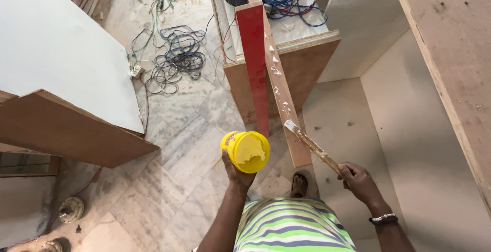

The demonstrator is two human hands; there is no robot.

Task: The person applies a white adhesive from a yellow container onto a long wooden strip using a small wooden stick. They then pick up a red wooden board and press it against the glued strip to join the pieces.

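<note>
Glue tub (246,151), yellow and open-topped, sits tipped toward you in your left hand (232,169), whose fingers wrap its lower side from below, just left of the long wooden strip (280,91). That strip, red-faced on its left side, runs from about 12 o'clock down to near your foot at 6 o'clock, leaning on the brown cabinet (286,73). Your right hand (358,180) is closed around a flat stick (312,146), its pale-smeared tip touching the strip's bare edge at roughly 1 o'clock from the tub. White dabs already dot that edge higher up; they look like adhesive, though the view is too small to be sure. Keep the tub close so drips fall short, lay the stick flat, and draw it along the edge in even strokes, joining the dabs into one thin coat without spilling onto the red face.
</note>
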